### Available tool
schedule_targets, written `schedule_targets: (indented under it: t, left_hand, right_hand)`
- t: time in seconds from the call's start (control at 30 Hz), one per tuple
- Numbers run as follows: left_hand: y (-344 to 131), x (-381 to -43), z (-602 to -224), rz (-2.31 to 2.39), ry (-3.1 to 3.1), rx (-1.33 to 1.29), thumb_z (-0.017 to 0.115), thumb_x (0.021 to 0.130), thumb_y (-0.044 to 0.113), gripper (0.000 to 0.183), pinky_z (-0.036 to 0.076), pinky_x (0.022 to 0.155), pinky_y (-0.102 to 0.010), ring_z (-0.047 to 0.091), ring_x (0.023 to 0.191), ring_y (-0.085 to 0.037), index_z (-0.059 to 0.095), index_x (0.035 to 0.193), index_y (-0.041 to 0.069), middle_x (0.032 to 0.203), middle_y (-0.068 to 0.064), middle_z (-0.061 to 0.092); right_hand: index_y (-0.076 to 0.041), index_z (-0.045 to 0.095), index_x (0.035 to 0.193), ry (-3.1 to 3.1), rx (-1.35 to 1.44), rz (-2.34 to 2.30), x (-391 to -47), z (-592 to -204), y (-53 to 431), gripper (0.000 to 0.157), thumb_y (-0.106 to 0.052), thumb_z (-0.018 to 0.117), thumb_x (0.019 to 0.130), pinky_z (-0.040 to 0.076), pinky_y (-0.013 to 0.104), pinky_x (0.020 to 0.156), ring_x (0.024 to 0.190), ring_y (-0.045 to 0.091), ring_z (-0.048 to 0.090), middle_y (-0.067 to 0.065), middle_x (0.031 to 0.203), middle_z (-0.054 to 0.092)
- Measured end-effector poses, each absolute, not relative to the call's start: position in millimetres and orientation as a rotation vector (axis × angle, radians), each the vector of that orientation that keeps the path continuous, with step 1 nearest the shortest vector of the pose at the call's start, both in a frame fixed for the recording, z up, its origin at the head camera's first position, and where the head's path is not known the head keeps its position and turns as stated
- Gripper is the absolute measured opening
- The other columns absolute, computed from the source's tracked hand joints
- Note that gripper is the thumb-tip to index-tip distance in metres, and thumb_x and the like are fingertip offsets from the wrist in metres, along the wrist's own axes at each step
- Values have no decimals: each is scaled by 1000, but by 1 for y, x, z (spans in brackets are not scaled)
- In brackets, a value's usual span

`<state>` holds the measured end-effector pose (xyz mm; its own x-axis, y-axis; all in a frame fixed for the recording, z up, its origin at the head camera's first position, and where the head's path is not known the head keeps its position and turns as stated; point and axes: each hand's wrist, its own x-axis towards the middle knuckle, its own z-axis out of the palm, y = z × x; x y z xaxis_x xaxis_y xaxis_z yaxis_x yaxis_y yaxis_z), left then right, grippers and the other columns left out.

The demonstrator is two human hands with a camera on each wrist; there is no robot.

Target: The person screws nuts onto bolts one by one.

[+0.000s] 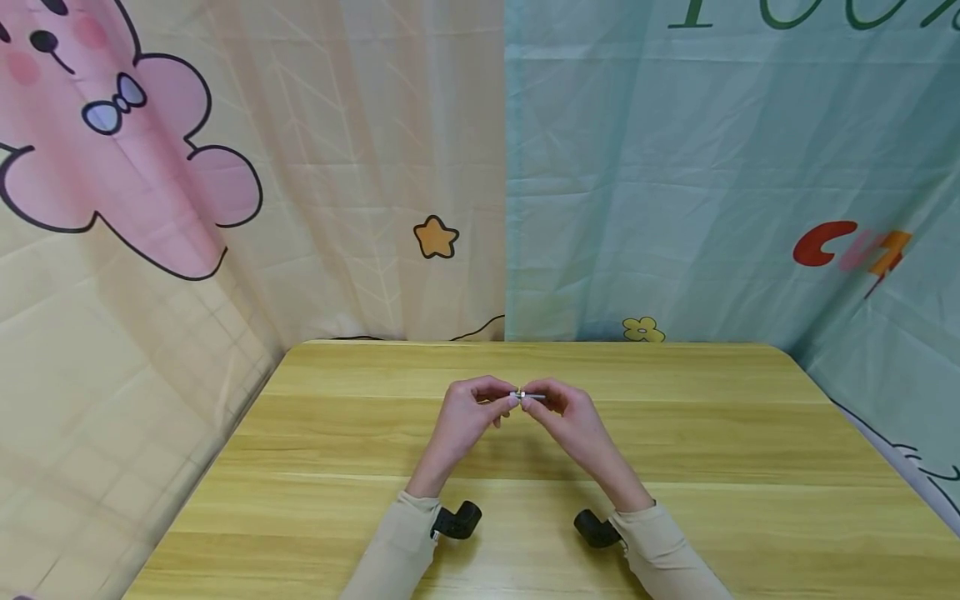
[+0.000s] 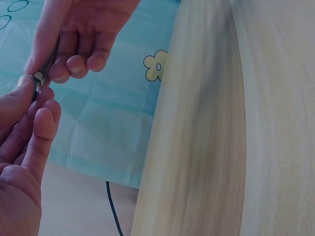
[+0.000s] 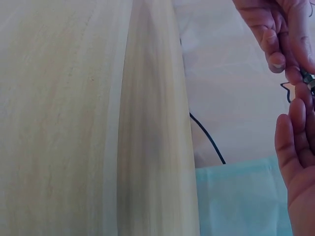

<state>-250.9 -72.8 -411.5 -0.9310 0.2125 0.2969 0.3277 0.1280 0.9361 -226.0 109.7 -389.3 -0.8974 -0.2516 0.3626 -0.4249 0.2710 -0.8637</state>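
Both hands meet over the middle of the table and hold one small metal bolt (image 1: 536,397) between them. At its threaded part sits a short, brighter collar that looks like a nut (image 2: 40,75). Thumb and fingertips of my left hand (image 1: 468,410) pinch the bolt's left end. My right hand (image 1: 570,417) pinches it from the other side, its thumb lying along the slim shank. In the left wrist view the threads show between the two thumbs. Fingers hide most of the metal in the right wrist view, where only a dark bit of the bolt (image 3: 307,77) shows.
Under the hands spreads a wood-grain table (image 1: 337,450). Printed curtains (image 1: 360,167) hang right behind its far edge and at both sides. A black camera mount (image 1: 459,521) sticks out from the left sleeve, with another (image 1: 596,528) on the right sleeve.
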Motion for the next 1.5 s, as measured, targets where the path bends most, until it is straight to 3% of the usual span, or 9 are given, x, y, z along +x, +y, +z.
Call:
schedule_targets:
  t: [0.17,0.33,0.47,0.67,0.83,1.0,1.27,1.37,1.5]
  left_hand:
    - [-72,-251,-412,-1943,-2296,-577,75,89,18,12,57,63,-47,63,74,-31,76,95,7,87,-8,71]
    - [-72,-251,-412,-1954,-2294,-551,75,89,15,9,56,63,-50,62,78,-41,76,95,9,85,-4,71]
    - [-73,-251,-411,-1952,-2288,-531,75,88,13,8,55,64,-56,62,73,-33,76,96,9,83,-4,70]
    - [-73,-251,-409,-1939,-2295,-530,75,89,13,9,56,63,-52,60,68,-18,76,96,9,83,-8,70]
    - [-73,-252,-410,-1919,-2311,-539,75,89,15,8,56,60,-45,60,68,-17,77,96,11,83,-4,70]
    - [-74,-252,-411,-1907,-2313,-544,76,88,18,9,55,61,-52,61,69,-22,77,95,11,83,-3,70]
    - [-73,-253,-410,-1912,-2338,-551,75,88,12,9,54,57,-31,61,71,-19,77,96,7,89,-7,72]
    - [-74,-253,-409,-1911,-2349,-535,74,89,7,10,52,55,-26,59,70,-16,76,97,4,90,-10,72]
    - [-75,-253,-409,-1916,-2340,-511,74,89,8,10,50,54,-23,58,67,-15,76,97,4,86,-11,71]
  right_hand:
    - [-2,70,96,-2436,510,1683,-224,-387,109,21,-19,59,101,49,29,66,79,30,60,13,83,66]
    - [-4,68,107,-2410,483,1732,-224,-387,110,20,-19,57,102,51,32,76,92,28,60,10,97,66]
    - [-4,64,116,-2332,661,1721,-226,-390,111,20,-9,63,97,51,38,88,105,27,60,9,112,64]
    - [-5,64,110,-2288,772,1678,-233,-398,112,17,-3,67,93,52,39,87,99,24,61,7,108,64]
    - [-16,67,108,-2287,742,1667,-249,-420,115,16,-10,69,93,53,36,88,98,16,64,-2,105,66]
    - [-12,69,108,-2325,691,1674,-248,-419,115,16,-19,69,94,54,36,89,98,17,65,1,104,68]
    - [-11,70,97,-2434,549,1680,-246,-419,115,29,-38,58,100,51,33,68,82,28,61,7,86,66]
    - [-12,70,103,-2416,550,1697,-247,-420,116,30,-38,55,101,52,35,73,89,29,60,6,93,66]
    - [-11,66,115,-2331,666,1718,-247,-420,116,19,-22,62,99,51,38,88,103,24,60,3,109,65]
